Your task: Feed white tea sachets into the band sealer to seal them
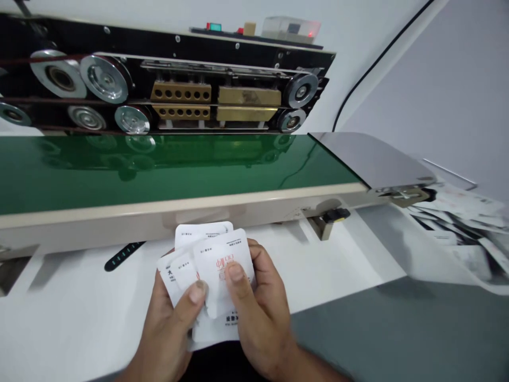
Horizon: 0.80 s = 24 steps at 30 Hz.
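Note:
Several white printed sachets (212,246) with rounded corners are fanned out between my two hands, in front of the machine. My left hand (175,318) grips the left side of the bunch, its thumb pressed on the front. On the right, my right hand (258,302) pinches the top sachet, thumb over its red print and fingers behind. Black lettering shows on several of them. The sachets overlap, so the lower ones are partly hidden, and most of my fingers are out of sight behind them.
A green conveyor belt (178,175) runs across in front, below a sealing machine (222,53) with metal rollers and brass blocks. A black bracket knob (336,215) juts from the conveyor's front. A pile of printed packets (457,217) lies at right. A dark strip (123,255) rests on the white table (99,318).

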Motion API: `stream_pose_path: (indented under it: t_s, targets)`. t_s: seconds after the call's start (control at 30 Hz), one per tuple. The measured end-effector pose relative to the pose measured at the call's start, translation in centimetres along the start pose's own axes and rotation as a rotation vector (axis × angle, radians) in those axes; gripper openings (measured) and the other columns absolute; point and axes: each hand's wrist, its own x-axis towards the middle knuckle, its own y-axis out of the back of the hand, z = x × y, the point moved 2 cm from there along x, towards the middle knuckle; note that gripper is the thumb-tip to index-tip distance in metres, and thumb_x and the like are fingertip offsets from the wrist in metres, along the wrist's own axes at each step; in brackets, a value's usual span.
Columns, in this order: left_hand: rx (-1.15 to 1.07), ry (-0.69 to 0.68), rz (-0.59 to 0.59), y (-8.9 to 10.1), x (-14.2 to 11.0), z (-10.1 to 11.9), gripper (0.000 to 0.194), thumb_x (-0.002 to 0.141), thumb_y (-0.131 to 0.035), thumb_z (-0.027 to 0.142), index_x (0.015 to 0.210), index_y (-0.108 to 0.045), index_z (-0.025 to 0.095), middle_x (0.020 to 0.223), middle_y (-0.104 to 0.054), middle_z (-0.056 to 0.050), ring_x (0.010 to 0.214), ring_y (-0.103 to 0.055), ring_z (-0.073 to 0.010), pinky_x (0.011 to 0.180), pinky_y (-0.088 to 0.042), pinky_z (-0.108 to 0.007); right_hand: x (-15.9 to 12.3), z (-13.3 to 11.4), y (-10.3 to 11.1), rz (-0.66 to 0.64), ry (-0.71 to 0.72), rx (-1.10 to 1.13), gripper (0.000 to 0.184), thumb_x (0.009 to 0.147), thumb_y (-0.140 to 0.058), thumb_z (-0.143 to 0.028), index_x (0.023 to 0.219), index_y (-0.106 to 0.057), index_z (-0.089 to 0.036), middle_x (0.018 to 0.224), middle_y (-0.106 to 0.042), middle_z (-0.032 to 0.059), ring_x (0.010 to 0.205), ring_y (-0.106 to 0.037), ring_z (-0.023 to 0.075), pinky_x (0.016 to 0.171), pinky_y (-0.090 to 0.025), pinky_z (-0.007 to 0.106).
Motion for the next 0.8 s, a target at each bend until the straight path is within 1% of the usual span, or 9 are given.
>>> stream_pose_path:
  t_s: [0.07, 0.17, 0.23, 0.27, 0.4, 0.43, 0.5, 0.63, 0.8]
  targets:
    - [0.087, -0.020, 0.012, 0.2, 0.2, 0.2, 0.067, 0.065, -0.088, 0.036, 0.120, -0.052, 0.028, 0.084, -0.075, 0.001, 0.090, -0.072, -0.0247, 0.077, -0.059, -0.033, 0.1, 0.0, 0.4, -0.016, -0.030, 0.024, 0.024, 0.093, -0.061, -0.045, 0.101, -0.057, -0.022, 0.099, -0.066, 0.0055, 0.078, -0.059, 0.0134, 0.063, -0.050, 0.024]
    - [0.170, 0.000, 0.045, 0.5, 0.3, 0.4, 0.065, 0.061, -0.089, 0.040, 0.114, -0.052, 0.027, 0.081, -0.076, 0.001, 0.078, -0.073, -0.0244, 0.069, -0.060, -0.034, 0.2, -1.0, 2.0, 0.088, 0.019, 0.059, 0.019, 0.095, -0.060, -0.042, 0.101, -0.056, -0.025, 0.090, -0.067, 0.0016, 0.071, -0.058, 0.0107, 0.062, -0.051, 0.022]
    - [0.236, 0.031, 0.051, 0.6, 0.4, 0.5, 0.064, 0.061, -0.088, 0.044, 0.110, -0.050, 0.028, 0.081, -0.077, 0.000, 0.075, -0.073, -0.0249, 0.066, -0.059, -0.035, 0.4, -2.5, 3.6, 0.158, 0.087, -0.026, 0.017, 0.092, -0.065, -0.039, 0.096, -0.057, -0.025, 0.081, -0.065, -0.0013, 0.065, -0.056, 0.0087, 0.057, -0.049, 0.018]
    - [0.283, 0.039, 0.042, 0.6, 0.5, 0.6, 0.064, 0.062, -0.088, 0.046, 0.111, -0.049, 0.028, 0.083, -0.077, -0.001, 0.077, -0.073, -0.0256, 0.066, -0.059, -0.036, 0.5, -3.5, 4.3, 0.142, 0.105, -0.093, 0.018, 0.089, -0.069, -0.037, 0.094, -0.057, -0.025, 0.078, -0.064, -0.0022, 0.062, -0.054, 0.0080, 0.054, -0.048, 0.016]
    - [0.412, 0.050, -0.011, 0.6, 0.5, 0.7, 0.070, 0.065, -0.084, 0.051, 0.120, -0.047, 0.028, 0.100, -0.076, -0.006, 0.093, -0.070, -0.0272, 0.079, -0.055, -0.039, 1.1, -7.0, 5.8, -0.231, 0.032, -0.410, 0.033, 0.079, -0.076, -0.023, 0.105, -0.058, -0.025, 0.077, -0.060, -0.0026, 0.063, -0.056, 0.0106, 0.050, -0.048, 0.018]
    - [0.424, 0.051, -0.019, 0.6, 0.5, 0.8, 0.071, 0.065, -0.084, 0.051, 0.122, -0.047, 0.028, 0.100, -0.076, -0.006, 0.096, -0.069, -0.0275, 0.082, -0.054, -0.040, 1.2, -7.5, 6.0, -0.300, 0.013, -0.481, 0.038, 0.078, -0.074, -0.020, 0.112, -0.056, -0.025, 0.079, -0.059, -0.0022, 0.065, -0.057, 0.0118, 0.051, -0.048, 0.020]
    - [0.434, 0.073, -0.040, 0.5, 0.5, 0.8, 0.072, 0.066, -0.082, 0.051, 0.124, -0.045, 0.031, 0.101, -0.075, -0.004, 0.100, -0.068, -0.0287, 0.085, -0.052, -0.041, 1.6, -8.1, 6.1, -0.346, -0.002, -0.568, 0.045, 0.080, -0.068, -0.016, 0.120, -0.052, -0.026, 0.084, -0.061, -0.0012, 0.069, -0.060, 0.0140, 0.054, -0.050, 0.023]
    - [0.452, 0.118, -0.070, 0.2, 0.4, 0.9, 0.070, 0.065, -0.083, 0.050, 0.125, -0.049, 0.033, 0.110, -0.071, -0.003, 0.106, -0.066, -0.0289, 0.081, -0.052, -0.035, 1.9, -7.7, 5.3, -0.314, 0.062, -0.470, 0.047, 0.086, -0.061, -0.015, 0.129, -0.046, -0.028, 0.094, -0.065, 0.0010, 0.079, -0.064, 0.0172, 0.066, -0.055, 0.030]
    - [0.414, 0.089, -0.104, 0.3, 0.7, 0.6, 0.070, 0.067, -0.083, 0.046, 0.126, -0.048, 0.031, 0.108, -0.073, -0.003, 0.100, -0.068, -0.0276, 0.076, -0.054, -0.032, 2.1, -6.3, 3.2, -0.151, 0.167, -0.172, 0.040, 0.087, -0.062, -0.012, 0.119, -0.046, -0.028, 0.091, -0.064, -0.0025, 0.076, -0.062, 0.0116, 0.063, -0.053, 0.023]
